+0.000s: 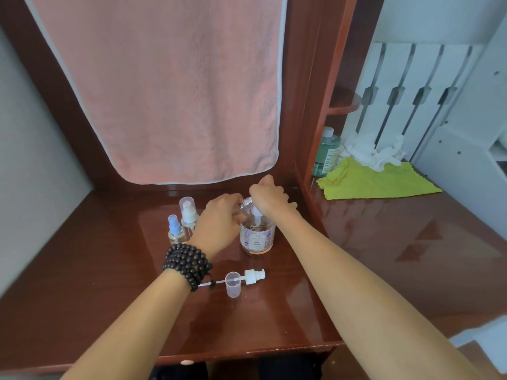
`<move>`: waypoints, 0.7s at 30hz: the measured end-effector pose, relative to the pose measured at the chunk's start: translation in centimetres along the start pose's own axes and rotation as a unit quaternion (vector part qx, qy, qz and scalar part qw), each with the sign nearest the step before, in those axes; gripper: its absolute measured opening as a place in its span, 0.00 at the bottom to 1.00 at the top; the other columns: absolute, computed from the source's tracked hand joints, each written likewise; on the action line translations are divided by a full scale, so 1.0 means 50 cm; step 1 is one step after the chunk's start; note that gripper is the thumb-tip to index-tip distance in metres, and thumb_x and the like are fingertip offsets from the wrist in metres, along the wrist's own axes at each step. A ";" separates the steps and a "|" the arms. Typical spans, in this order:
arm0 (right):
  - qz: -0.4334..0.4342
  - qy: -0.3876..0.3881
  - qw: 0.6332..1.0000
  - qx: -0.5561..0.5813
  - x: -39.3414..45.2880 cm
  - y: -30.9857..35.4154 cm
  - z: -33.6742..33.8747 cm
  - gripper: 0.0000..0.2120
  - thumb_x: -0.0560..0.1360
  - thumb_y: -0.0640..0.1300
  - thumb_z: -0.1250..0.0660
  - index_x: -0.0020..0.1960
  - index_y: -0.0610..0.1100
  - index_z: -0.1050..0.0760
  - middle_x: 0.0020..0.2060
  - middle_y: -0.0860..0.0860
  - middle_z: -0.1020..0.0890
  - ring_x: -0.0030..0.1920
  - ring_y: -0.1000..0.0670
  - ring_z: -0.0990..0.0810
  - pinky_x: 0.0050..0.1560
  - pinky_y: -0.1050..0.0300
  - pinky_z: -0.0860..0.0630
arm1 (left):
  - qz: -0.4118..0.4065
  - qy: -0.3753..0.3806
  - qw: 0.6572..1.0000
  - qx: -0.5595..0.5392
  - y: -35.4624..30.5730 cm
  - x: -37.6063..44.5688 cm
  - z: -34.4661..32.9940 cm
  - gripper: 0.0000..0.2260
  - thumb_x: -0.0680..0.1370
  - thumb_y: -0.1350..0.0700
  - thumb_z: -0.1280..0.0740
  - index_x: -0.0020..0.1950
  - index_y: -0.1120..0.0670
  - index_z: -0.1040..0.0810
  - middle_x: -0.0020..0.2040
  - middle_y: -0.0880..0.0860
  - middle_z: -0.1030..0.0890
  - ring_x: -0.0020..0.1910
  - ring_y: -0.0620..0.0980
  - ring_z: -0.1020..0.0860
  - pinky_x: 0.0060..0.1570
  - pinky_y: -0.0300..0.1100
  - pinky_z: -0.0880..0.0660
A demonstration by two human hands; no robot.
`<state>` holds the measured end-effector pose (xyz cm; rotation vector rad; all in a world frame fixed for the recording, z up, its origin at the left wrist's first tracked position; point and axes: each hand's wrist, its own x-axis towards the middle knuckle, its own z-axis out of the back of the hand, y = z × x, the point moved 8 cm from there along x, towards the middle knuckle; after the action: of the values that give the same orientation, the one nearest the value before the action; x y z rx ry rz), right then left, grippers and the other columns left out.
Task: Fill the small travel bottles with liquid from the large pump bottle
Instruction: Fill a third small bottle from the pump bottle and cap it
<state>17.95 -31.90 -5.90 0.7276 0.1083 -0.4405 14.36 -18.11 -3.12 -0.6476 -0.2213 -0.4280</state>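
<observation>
Right now the left hand (219,215) holds a small clear travel bottle (246,204), fingers wrapped round its body, tilted with the open neck pointing right toward the pump head (256,212) of the large pump bottle (257,238). The right hand (267,196) sits on top of the pump, fingers curled down over it; looks like a press, but whether it grips or just pushes I cannot tell. The pump bottle stands upright at the far middle of the brown desk (356,256), pinkish liquid inside, well filled.

Left of it, two more small bottles stand capped: one with a blue sprayer (174,231), one with a white pump under a clear cap (188,212). Near side, a removed white pump top (253,276) with its tube and a clear cap (232,284) lie on the desk.

Risks, as I judge them: the nozzle is mostly hidden by the hand, so alignment with the narrow neck is unclear, and a miss puts liquid on the fingers or desk. A hard press could tip or slide the big bottle, since nothing steadies its base. The bottle's tilt could let liquid run back out. Wet fingers mean slipping. The loose cap near the edge could roll.
</observation>
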 end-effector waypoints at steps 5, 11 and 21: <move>0.017 -0.016 1.000 0.019 0.000 0.019 0.034 0.25 0.77 0.49 0.44 0.73 0.48 0.40 0.70 0.42 0.32 0.69 0.38 0.34 0.66 0.39 0.40 | -0.017 -0.005 1.000 0.000 -0.014 0.014 0.026 0.07 0.75 0.60 0.32 0.52 0.56 0.22 0.47 0.54 0.20 0.48 0.55 0.23 0.49 0.53 0.25; 0.012 -0.015 0.999 0.033 0.006 0.003 0.021 0.16 0.77 0.46 0.48 0.64 0.51 0.35 0.65 0.44 0.29 0.65 0.40 0.33 0.63 0.40 0.41 | -0.016 -0.007 1.000 0.012 -0.011 0.012 0.012 0.07 0.74 0.60 0.32 0.52 0.55 0.22 0.46 0.53 0.21 0.46 0.54 0.23 0.48 0.53 0.25; 0.066 -0.041 0.997 0.016 0.001 0.024 0.044 0.17 0.82 0.53 0.49 0.70 0.55 0.38 0.67 0.44 0.31 0.68 0.39 0.35 0.66 0.39 0.43 | -0.022 -0.010 1.000 0.020 -0.020 0.014 0.028 0.07 0.74 0.59 0.32 0.51 0.54 0.22 0.46 0.52 0.20 0.48 0.54 0.23 0.49 0.55 0.24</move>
<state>18.38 -32.61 -3.54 0.7428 -0.0233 -0.3465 14.45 -18.17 -1.26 -0.6088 -0.2627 -0.4588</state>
